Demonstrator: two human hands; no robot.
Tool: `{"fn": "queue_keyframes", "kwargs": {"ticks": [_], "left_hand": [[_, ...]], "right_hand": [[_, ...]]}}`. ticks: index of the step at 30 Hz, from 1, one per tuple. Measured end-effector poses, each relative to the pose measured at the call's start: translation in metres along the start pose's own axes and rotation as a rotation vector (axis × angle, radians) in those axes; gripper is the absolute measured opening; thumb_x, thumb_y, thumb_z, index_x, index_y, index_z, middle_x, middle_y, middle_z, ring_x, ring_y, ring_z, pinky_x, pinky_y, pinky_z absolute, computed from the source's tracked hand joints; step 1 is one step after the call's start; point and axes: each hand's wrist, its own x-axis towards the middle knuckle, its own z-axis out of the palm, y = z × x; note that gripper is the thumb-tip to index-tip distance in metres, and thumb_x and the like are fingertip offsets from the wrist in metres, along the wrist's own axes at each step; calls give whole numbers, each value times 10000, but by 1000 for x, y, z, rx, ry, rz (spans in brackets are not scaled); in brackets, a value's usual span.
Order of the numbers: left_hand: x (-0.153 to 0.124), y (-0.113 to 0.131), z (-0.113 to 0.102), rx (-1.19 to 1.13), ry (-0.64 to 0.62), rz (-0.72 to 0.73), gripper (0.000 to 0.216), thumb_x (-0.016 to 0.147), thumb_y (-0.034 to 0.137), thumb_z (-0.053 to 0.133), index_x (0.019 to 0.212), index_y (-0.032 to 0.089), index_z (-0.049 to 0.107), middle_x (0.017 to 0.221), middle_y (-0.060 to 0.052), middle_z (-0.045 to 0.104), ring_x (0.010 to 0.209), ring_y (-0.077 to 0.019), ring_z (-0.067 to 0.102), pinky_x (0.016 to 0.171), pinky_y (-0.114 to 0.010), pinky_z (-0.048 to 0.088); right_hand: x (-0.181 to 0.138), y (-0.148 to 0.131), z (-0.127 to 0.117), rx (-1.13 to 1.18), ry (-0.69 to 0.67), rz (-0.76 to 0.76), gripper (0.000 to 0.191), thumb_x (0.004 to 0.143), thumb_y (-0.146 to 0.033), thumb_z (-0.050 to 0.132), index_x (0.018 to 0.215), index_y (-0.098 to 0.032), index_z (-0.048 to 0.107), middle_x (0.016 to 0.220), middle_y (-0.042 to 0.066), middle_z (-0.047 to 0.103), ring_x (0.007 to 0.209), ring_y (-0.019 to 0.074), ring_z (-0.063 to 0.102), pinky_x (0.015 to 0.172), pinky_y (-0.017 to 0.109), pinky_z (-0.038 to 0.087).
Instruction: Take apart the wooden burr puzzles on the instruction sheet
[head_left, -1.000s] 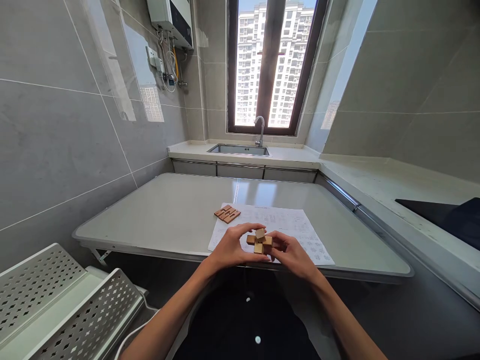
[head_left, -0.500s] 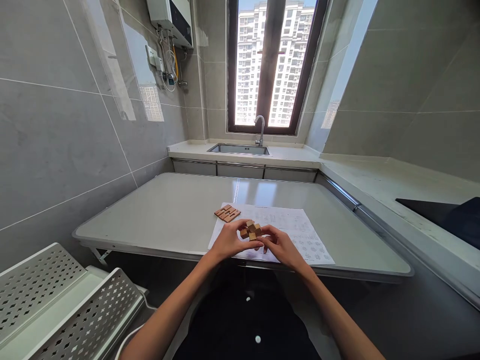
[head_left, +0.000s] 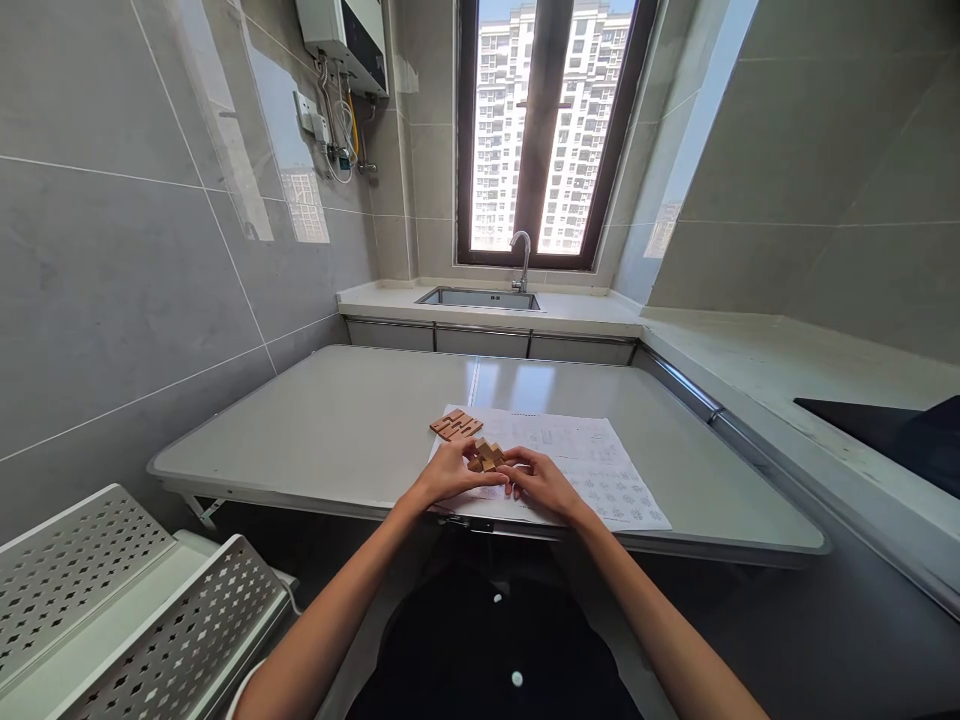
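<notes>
Between my two hands is a small wooden burr puzzle [head_left: 488, 453] of interlocking light-brown blocks, held above the near part of a printed sheet [head_left: 600, 470]. My left hand [head_left: 448, 473] is closed round its left side, thumb stretched along the underside. From the right, the fingers of my right hand [head_left: 546, 482] pinch its other side; some fingertips are hidden under the puzzle. Just beyond my left hand, several notched wooden pieces [head_left: 456, 424] lie side by side at the sheet's far left corner.
The sheet lies on a pale folding table [head_left: 360, 420]. Behind it run a white counter with a sink [head_left: 480, 298] and faucet [head_left: 523, 262]. At lower left stands a white perforated rack [head_left: 217, 600]. A counter [head_left: 840, 370] borders the right side.
Both hands have shifted slightly left and down with the puzzle, which has turned a little. The notched pieces and sheet stay in place.
</notes>
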Motion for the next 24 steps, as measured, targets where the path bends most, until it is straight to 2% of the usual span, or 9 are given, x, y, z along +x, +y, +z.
{"fn": "queue_keyframes", "kwargs": {"ticks": [7,13,15,17,19,22,24], "left_hand": [[1,-5,-8,41,-25,-11,511,622,650,813,753,178,666,697,16,592,661,-154,518,589,-266,369],[-2,-9,0,73,-17,-72,546,608,655,814,863,183,716,675,25,593,626,-156,523,541,-263,334],[-2,-11,3,91,-6,-87,572,601,668,811,896,187,720,697,17,618,643,-171,554,554,-269,365],[-2,-15,4,116,36,-56,587,608,663,813,954,198,721,802,-12,674,741,-209,611,629,-292,437],[-1,-23,3,175,118,-3,590,604,634,838,1000,212,721,964,-56,705,910,-267,632,777,-356,491],[-3,-39,-1,320,280,25,608,589,595,873,1045,221,726,1181,-106,657,1131,-339,552,985,-473,453],[-6,-49,-4,376,318,10,615,596,603,867,1058,219,734,1209,-114,620,1167,-352,510,1028,-499,430]], "right_hand": [[6,2,1,23,-60,50,492,827,-595,710,1057,-162,678,680,0,684,607,148,617,670,319,509],[13,-2,9,65,32,21,465,808,-571,734,1068,-187,695,820,22,717,666,154,624,680,316,511],[16,-4,10,45,67,3,447,817,-551,731,1083,-192,701,824,21,714,680,156,626,691,318,511],[20,-5,10,4,105,-20,431,825,-538,725,1079,-190,711,880,35,718,691,153,629,686,316,508],[22,-6,8,-21,152,-33,424,825,-536,722,1065,-187,720,1019,61,716,698,144,630,662,309,502],[22,-3,3,-16,209,-4,441,821,-548,719,1070,-184,719,1064,74,708,694,143,630,639,305,495],[20,0,0,-10,231,24,453,814,-554,724,1076,-184,716,1008,69,714,698,154,636,637,307,492]]}}
